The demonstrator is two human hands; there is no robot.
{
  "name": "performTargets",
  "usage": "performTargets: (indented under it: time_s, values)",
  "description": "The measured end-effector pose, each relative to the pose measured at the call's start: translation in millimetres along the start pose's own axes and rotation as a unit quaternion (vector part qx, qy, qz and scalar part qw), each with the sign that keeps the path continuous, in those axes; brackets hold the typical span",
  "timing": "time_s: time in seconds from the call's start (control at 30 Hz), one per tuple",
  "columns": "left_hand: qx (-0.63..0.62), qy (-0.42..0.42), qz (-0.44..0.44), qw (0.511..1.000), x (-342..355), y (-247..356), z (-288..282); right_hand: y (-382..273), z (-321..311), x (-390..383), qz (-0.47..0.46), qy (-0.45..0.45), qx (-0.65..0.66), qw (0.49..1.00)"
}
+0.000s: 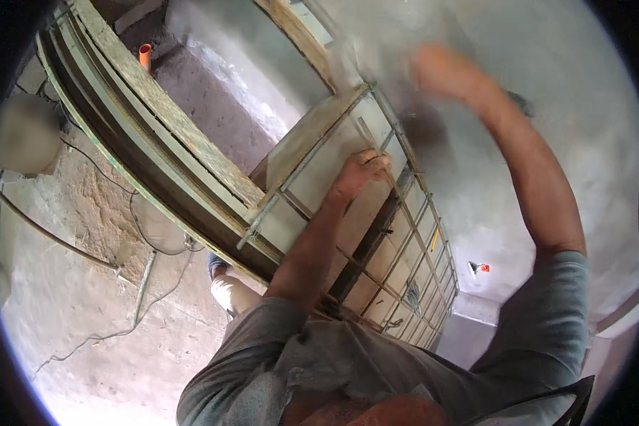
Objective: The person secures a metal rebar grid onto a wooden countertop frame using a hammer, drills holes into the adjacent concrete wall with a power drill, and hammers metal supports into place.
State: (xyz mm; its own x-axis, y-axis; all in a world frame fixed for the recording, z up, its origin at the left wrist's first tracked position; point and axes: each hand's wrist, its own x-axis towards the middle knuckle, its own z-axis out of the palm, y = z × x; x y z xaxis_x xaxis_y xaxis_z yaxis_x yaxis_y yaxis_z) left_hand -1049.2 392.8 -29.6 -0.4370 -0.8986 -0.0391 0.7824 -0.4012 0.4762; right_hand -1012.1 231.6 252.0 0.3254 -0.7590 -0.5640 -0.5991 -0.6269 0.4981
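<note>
A grid of steel rebar [405,206] lies over pale formwork boards [366,128] in front of me. My left hand [366,170] is closed around one of the long rebar rods near the grid's far end. My right hand [437,71] is raised beyond that end, to the right of the left one. It is smeared by motion, so its fingers and anything in them cannot be made out. A grey blur [348,60] shows to its left, too smeared to name. A small clump of wire [412,295] rests on the grid closer to my body.
Long wooden beams [170,135] and a curved metal channel [106,121] run along the left. An orange pipe [145,57] sticks up at the back left. Below, cables [135,326] trail over the rough floor [170,362]. A thin yellow piece [434,239] lies at the grid's right edge.
</note>
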Motion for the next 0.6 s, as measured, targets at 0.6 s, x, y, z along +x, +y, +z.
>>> performTargets:
  time_s: [0.6]
  values:
    - [0.093, 0.237, -0.010, 0.967, -8, -6, 12, -7, 85, -337, 0.347, 0.226, 0.327, 0.849]
